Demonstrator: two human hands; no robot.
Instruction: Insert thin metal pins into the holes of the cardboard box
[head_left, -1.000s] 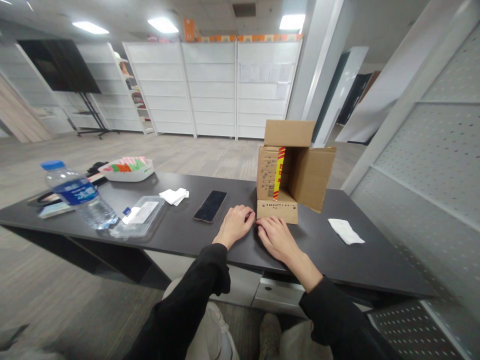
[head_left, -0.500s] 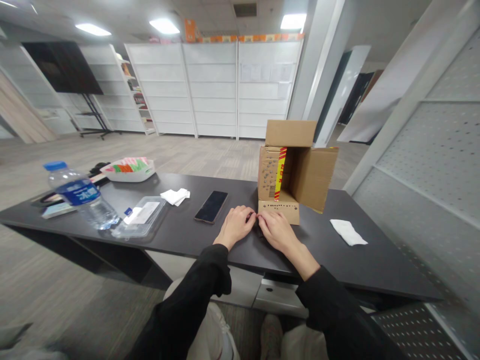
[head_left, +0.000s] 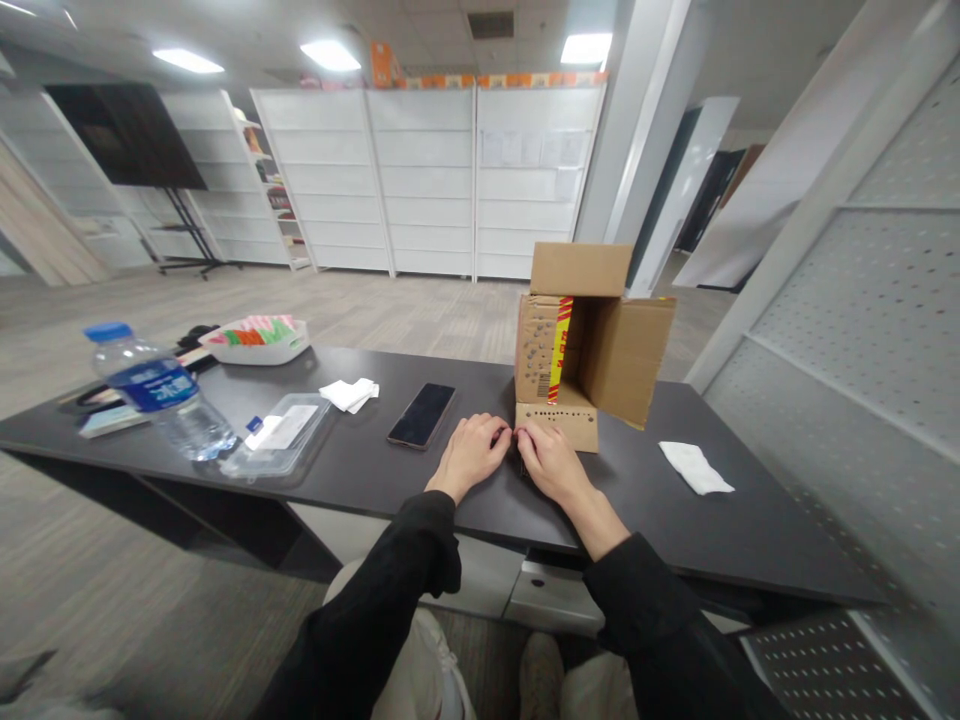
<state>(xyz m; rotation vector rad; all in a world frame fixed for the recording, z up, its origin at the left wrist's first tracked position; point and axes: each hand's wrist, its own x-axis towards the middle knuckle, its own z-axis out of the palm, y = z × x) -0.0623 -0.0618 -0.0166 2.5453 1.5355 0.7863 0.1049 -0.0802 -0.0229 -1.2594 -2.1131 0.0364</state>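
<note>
My left hand [head_left: 474,448] and my right hand [head_left: 551,462] meet at their fingertips just above the dark table. Both have curled, closed fingers, and whatever may be pinched between them is too small or hidden to make out. Right behind my right hand stands a cardboard box [head_left: 538,350] on its side, its opening toward me and its flaps spread. The lower front flap [head_left: 574,428] has a row of small dark holes, and a yellow and red tape strip [head_left: 560,350] runs down the left flap. To the left of my left hand lies a dark smartphone [head_left: 422,414].
On the dark table [head_left: 637,520] at left are a water bottle [head_left: 161,390], a clear plastic case [head_left: 281,440], folded white tissues [head_left: 349,395] and a white tray [head_left: 259,352] of colourful packets. Another tissue [head_left: 694,467] lies right. A perforated panel [head_left: 862,300] borders the right side.
My right forearm has shifted slightly to the left. The fingertips remain together at the same spot, and the box and other objects stay where they were.
</note>
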